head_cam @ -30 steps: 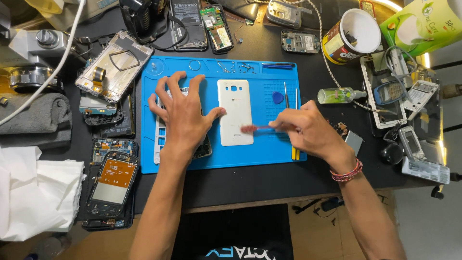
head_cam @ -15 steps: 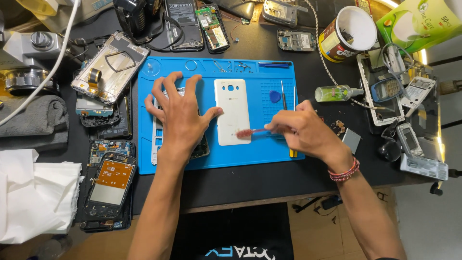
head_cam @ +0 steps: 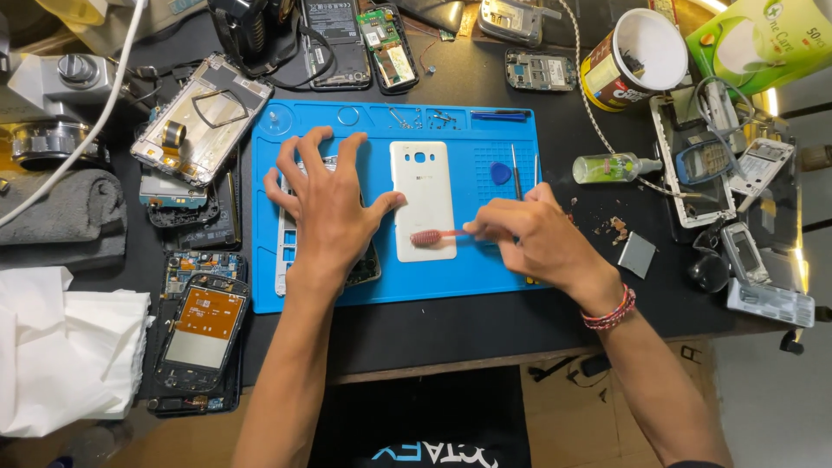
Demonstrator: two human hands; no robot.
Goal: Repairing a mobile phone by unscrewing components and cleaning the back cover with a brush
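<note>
Your arms: bare to the elbow, no sleeves showing.
Your left hand: no ring, no glove.
Your right wrist: beaded red and multicoloured bracelet.

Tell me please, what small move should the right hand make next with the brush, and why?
Probably a short stroke of the red brush up the white phone back cover. The right hand holds its bristles on the cover's lower part, while the left hand rests its thumb at the cover's edge and presses a phone frame onto the blue mat.
</note>
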